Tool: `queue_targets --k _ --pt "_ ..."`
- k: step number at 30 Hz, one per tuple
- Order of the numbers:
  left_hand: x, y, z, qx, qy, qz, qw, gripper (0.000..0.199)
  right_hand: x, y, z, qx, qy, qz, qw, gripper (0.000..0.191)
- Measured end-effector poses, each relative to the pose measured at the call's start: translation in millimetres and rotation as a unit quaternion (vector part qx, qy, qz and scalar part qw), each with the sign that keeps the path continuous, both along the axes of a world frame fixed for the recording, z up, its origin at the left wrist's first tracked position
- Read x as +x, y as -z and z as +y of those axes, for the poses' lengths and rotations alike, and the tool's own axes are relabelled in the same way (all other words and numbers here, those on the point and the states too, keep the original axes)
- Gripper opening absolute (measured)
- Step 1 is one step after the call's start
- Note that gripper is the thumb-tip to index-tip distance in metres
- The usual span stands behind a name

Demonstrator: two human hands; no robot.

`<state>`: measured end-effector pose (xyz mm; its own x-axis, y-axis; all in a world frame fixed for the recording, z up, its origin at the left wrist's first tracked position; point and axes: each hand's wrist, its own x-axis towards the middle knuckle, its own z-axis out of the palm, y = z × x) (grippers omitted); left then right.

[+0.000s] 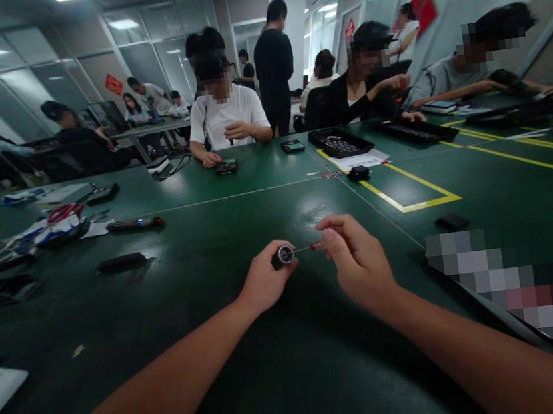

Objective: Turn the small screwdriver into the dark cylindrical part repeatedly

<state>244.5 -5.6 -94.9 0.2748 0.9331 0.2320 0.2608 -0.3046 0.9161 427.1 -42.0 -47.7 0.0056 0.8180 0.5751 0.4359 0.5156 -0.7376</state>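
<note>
My left hand (266, 281) is closed around a black cylinder (282, 256) whose round, metallic-looking open end faces right. Just right of it, my right hand (358, 257) pinches a thin tool with a red part (314, 246) between thumb and fingers. The tool's slim shaft points left and reaches the cylinder's open end; whether its tip is inside cannot be made out. Both hands are above the green table (200, 243).
A black-and-red cylindrical tool (135, 224) and a black object (122, 261) lie left. Farther back are a black block (358, 173), a black tray (338, 143) and yellow tape (432, 201). A small black piece (452, 221) lies right. People sit across the table.
</note>
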Motion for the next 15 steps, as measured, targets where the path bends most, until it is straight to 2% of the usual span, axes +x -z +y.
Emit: queue_targets --k 3,8,13,15 --pt "0.3 0.6 0.6 0.0 -0.011 -0.003 1.0 0.018 0.5 0.1 1.2 -0.005 0.0 -0.016 1.0 0.021" --pt "1.9 2.4 0.3 0.0 -0.01 -0.004 1.0 0.018 -0.2 -3.7 -1.1 -0.017 0.0 -0.03 0.999 0.034" --pt "0.8 0.0 -0.9 0.003 -0.027 0.01 1.0 0.019 -0.4 1.3 1.6 -0.006 0.01 0.006 1.0 0.018" --pt "0.6 -1.3 -1.2 0.005 -0.029 0.019 0.999 0.021 0.1 2.2 3.2 -0.004 0.008 0.005 1.0 0.017"
